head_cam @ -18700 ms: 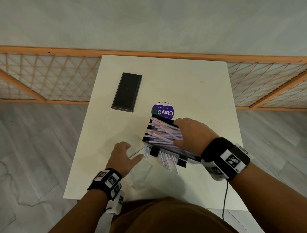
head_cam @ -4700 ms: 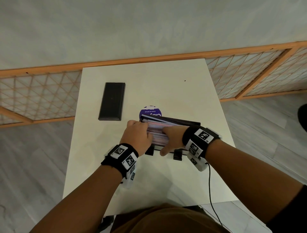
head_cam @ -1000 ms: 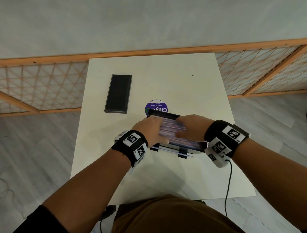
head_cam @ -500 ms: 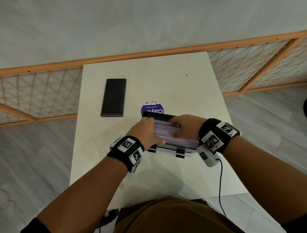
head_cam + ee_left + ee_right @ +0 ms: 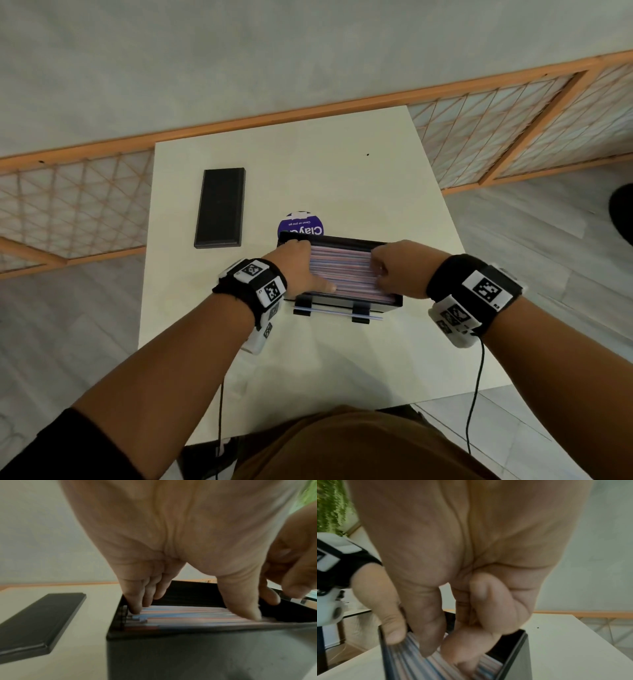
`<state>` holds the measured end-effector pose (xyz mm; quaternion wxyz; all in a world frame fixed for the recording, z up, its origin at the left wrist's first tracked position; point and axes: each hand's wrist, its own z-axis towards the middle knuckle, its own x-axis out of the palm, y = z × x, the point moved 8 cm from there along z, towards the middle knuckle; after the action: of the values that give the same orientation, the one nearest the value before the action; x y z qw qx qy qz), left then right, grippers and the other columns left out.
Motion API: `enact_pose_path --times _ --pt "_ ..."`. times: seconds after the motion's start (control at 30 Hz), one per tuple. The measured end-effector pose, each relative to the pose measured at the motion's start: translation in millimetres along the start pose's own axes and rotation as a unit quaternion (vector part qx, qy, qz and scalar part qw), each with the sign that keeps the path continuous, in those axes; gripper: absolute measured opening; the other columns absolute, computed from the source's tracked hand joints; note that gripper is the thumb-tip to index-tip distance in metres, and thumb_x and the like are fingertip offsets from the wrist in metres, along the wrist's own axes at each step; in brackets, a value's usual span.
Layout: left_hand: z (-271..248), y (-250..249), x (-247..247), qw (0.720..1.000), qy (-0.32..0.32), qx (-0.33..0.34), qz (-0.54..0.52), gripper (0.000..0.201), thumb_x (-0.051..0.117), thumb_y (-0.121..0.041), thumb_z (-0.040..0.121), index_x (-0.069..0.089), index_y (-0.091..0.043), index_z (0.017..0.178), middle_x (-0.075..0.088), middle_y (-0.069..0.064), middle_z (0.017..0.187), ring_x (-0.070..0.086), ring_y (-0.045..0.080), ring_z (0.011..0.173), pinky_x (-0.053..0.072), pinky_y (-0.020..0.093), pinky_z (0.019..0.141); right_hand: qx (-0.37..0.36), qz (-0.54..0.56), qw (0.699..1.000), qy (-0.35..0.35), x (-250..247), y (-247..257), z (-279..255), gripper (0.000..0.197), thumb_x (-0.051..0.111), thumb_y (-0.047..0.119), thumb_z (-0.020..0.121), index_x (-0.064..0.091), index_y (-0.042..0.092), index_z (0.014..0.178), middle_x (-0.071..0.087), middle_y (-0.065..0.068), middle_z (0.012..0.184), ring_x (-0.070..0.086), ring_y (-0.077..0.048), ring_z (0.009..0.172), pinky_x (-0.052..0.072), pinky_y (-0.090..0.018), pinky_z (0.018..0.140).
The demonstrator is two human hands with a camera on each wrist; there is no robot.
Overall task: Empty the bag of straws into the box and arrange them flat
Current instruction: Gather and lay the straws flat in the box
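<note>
Both hands lowered side by side, mid-frame.
Left hand (image 5: pixel 301 263) palm down at centre-left, fingers (image 5: pixel 135 604) extended downward, thumb stretched rightward; right hand (image 5: pixel 399 267) at centre-right, fingers (image 5: pixel 428 635) partly curled, tips pressing down.

Your left hand (image 5: pixel 298 265) and right hand (image 5: pixel 399 269) cover both ends of the straws (image 5: pixel 342 272). The box (image 5: pixel 346 301) hides the near half of the purple disc (image 5: pixel 300 224); its small print is unreadable. Right-wrist view: straws smeared by blur.
</note>
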<state>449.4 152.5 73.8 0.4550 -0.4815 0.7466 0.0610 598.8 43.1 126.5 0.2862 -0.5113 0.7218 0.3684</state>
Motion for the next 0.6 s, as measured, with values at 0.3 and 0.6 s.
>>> enact_pose_path --times 0.3,0.6 --pt "13.4 -6.1 10.9 0.998 -0.035 -0.057 0.004 0.102 0.065 -0.086 0.069 0.047 -0.013 0.138 0.048 0.01 0.134 0.057 0.029 0.115 0.051 0.039 0.094 -0.005 -0.108 0.994 -0.01 20.3 7.0 8.0 0.008 0.054 0.023 0.093 0.046 0.024 0.096 0.053 0.002 0.086 0.052 -0.024 0.077 0.041 -0.03 0.066" --pt "4.6 6.8 4.4 0.96 -0.146 -0.19 -0.142 0.076 0.065 -0.064 0.074 0.055 -0.007 0.123 0.063 0.012 0.117 0.066 0.032 0.098 0.059 0.045 0.085 0.025 0.016 0.996 -0.085 11.6 -17.6 10.9 0.011 0.052 0.018 0.092 0.043 0.022 0.097 0.052 -0.003 0.097 0.057 -0.027 0.083 0.044 -0.033 0.071"
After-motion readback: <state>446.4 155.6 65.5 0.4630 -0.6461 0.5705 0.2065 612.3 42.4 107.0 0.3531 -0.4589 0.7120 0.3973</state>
